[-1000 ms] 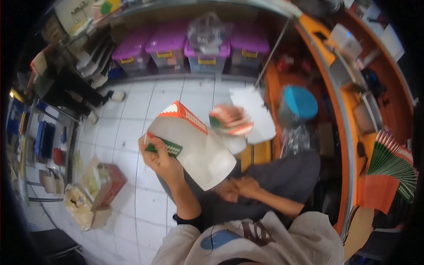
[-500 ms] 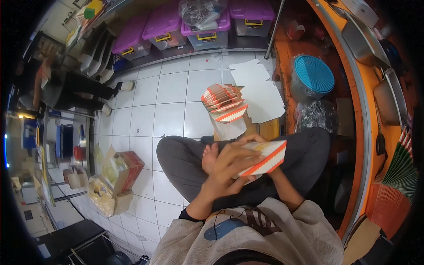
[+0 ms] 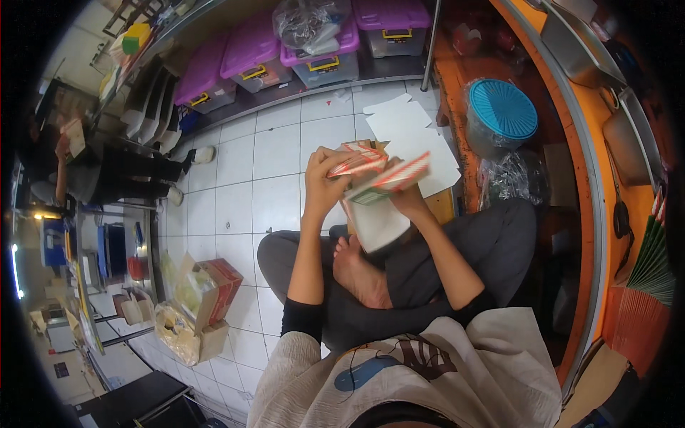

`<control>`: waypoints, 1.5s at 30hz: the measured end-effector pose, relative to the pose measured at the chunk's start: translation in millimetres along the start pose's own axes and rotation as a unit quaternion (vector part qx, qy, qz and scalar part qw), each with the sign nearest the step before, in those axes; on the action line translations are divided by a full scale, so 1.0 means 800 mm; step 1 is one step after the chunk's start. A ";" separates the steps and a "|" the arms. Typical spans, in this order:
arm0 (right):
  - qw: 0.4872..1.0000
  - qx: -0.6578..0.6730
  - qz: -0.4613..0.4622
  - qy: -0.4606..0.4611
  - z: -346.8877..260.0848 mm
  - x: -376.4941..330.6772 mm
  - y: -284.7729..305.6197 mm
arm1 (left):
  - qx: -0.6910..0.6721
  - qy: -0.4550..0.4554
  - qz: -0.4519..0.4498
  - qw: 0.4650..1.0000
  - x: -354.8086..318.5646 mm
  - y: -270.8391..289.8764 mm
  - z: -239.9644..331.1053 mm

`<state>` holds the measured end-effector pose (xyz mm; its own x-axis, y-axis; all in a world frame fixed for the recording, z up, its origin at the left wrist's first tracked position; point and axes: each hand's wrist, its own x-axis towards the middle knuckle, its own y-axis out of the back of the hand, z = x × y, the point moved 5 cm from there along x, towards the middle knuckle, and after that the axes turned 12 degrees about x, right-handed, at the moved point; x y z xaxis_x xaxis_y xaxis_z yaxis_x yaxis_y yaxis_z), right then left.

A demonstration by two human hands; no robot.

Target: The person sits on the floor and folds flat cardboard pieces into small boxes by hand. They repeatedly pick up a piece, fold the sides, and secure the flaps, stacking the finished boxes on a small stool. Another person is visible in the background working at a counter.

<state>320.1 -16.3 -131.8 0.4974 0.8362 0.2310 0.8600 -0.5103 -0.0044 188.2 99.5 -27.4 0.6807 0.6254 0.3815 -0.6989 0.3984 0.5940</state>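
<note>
My right hand (image 3: pixel 408 202) grips a folded paper carton (image 3: pixel 391 180) with a red-and-white zigzag edge and a green patch, blurred by motion. Just left of it, the fingers of my left hand (image 3: pixel 325 175) close round the side of a stack of similar red-and-white cartons (image 3: pixel 360 158). The carton in my right hand is tilted close against that stack; whether they touch I cannot tell. The stack stands in front of my crossed legs, partly hidden by my hands. A white cardboard flap (image 3: pixel 382 227) sticks out below it toward me.
White flat die-cut cardboard (image 3: pixel 421 146) lies beyond the stack. A clear tub with a blue lid (image 3: pixel 503 108) stands at the right. Purple-lidded bins (image 3: pixel 325 50) line the far shelf. An open carton (image 3: pixel 210 285) sits on the left floor. Another person (image 3: pixel 107 153) stands at far left.
Both hands have moved forward from my lap to the stack. The carton has gone along in my right hand, while my left hand has left it and taken hold of the stack.
</note>
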 end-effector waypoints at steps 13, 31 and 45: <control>0.985 -0.123 0.121 -0.016 0.013 -0.002 -0.037 | -0.073 -0.079 -0.090 0.990 -0.018 0.015 0.016; 0.993 -0.092 0.062 0.043 -0.083 -0.007 -0.044 | -0.024 -0.031 0.123 0.992 -0.022 0.028 0.025; 0.907 0.416 0.026 -0.055 -0.119 -0.002 -0.050 | -0.038 -0.090 0.048 0.994 -0.088 0.056 0.101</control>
<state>274.0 -16.4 -39.1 0.5090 0.8535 0.1115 0.6010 -0.2597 -0.7559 126.5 19.4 29.3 0.6338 0.5360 0.5576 -0.7721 0.3963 0.4968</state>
